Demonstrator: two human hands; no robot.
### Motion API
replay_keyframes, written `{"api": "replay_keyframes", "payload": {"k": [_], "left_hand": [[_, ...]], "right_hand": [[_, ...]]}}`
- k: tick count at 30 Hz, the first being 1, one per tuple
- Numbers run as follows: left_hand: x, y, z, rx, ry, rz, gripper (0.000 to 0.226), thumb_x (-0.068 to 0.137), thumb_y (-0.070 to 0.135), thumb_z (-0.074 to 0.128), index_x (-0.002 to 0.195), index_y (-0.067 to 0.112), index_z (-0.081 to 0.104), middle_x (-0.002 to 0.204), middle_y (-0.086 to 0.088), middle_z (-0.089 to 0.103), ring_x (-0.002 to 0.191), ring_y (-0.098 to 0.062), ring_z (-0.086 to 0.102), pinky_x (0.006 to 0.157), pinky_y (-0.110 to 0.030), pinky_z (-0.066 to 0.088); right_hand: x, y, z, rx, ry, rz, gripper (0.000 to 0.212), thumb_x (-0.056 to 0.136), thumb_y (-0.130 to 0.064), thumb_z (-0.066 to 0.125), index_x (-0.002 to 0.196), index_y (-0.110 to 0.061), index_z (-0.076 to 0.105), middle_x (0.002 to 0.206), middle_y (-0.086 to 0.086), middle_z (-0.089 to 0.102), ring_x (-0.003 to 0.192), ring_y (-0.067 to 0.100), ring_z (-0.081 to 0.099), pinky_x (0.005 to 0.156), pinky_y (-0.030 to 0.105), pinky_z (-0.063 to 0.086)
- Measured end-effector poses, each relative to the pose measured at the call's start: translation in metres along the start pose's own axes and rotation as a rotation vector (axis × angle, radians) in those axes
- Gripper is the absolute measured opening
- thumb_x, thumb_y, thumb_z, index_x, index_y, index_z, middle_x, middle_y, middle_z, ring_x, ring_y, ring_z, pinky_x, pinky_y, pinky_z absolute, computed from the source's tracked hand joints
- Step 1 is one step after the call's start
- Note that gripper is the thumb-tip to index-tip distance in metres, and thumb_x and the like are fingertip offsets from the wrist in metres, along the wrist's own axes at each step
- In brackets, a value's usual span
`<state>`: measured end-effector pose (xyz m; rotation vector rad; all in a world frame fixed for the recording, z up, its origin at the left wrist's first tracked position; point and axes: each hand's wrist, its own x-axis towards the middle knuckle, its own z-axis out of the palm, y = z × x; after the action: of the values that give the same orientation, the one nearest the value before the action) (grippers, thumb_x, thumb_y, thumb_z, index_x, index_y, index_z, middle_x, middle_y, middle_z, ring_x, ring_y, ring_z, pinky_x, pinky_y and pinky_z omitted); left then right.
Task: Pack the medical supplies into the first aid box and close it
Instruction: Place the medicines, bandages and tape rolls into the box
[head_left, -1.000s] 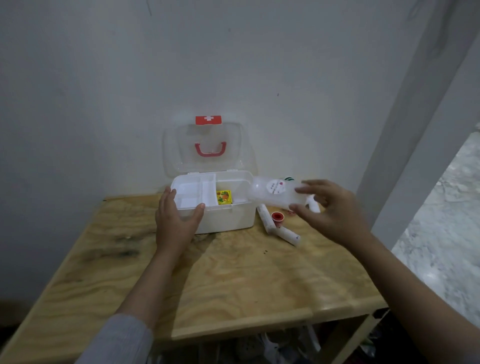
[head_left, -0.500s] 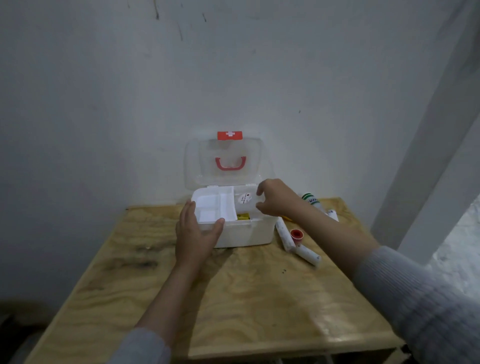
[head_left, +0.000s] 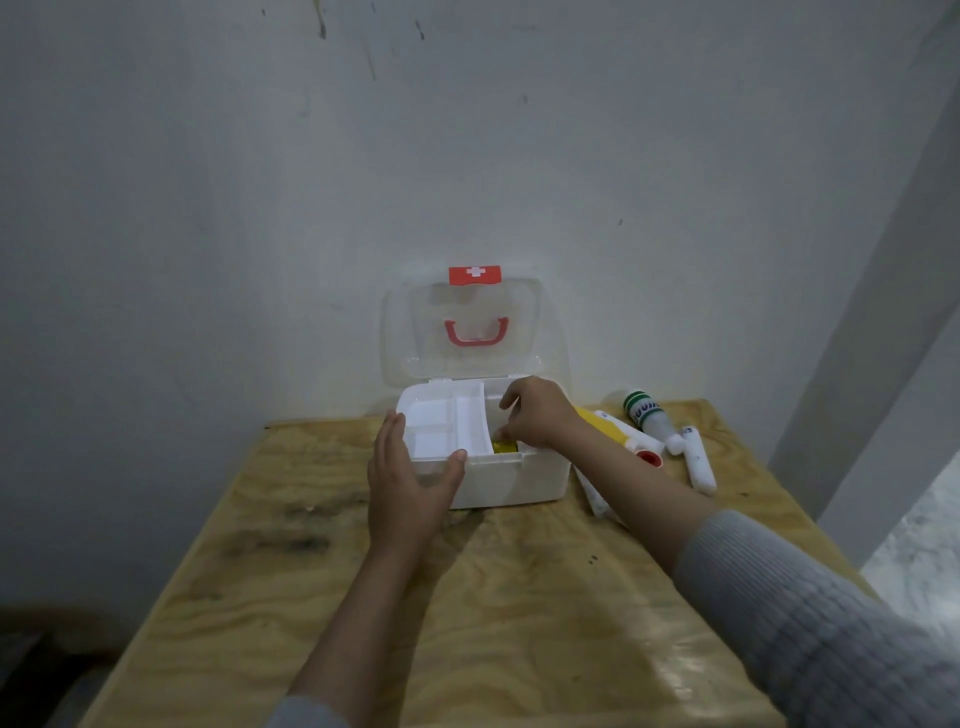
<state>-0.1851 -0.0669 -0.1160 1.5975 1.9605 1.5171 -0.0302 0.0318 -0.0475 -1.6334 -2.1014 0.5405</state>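
The white first aid box stands at the back of the wooden table, its clear lid with a red handle tipped up against the wall. My left hand grips the box's front left corner, thumb on the rim. My right hand reaches down into the right compartment with curled fingers, beside a yellow packet. What it holds, if anything, is hidden. A white divided tray fills the box's left part.
To the right of the box lie a yellow and white tube, a green-capped bottle, white rolls and a small red cap. A wall stands just behind; the table's right edge is near a doorway.
My right hand carried a white bottle from the right into the box and has sunk deeper, so the bottle no longer shows. My left hand stayed on the box corner.
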Motion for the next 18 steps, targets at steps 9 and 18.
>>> {"api": "replay_keyframes", "payload": {"k": [9,18], "left_hand": [[-0.001,0.001,0.001,-0.008,0.013,-0.001,0.085,0.079,0.048,0.067,0.147,0.024,0.022,0.157,0.003,0.024,0.14,-0.02,0.026,0.1,-0.032,0.03],[0.001,-0.003,0.002,-0.033,0.018,0.002,0.083,0.08,0.045,0.068,0.147,0.021,0.024,0.156,0.002,0.025,0.141,-0.02,0.026,0.106,-0.033,0.029]], "right_hand": [[-0.008,0.003,-0.01,0.19,0.168,-0.077,0.04,0.063,0.007,0.064,0.101,-0.007,0.066,0.096,0.012,0.07,0.08,0.019,0.062,0.073,0.027,0.053],[-0.089,0.056,-0.049,0.194,0.329,-0.003,0.017,0.071,-0.01,0.072,0.088,-0.012,0.068,0.085,-0.003,0.067,0.065,0.005,0.058,0.058,0.011,0.042]]}}
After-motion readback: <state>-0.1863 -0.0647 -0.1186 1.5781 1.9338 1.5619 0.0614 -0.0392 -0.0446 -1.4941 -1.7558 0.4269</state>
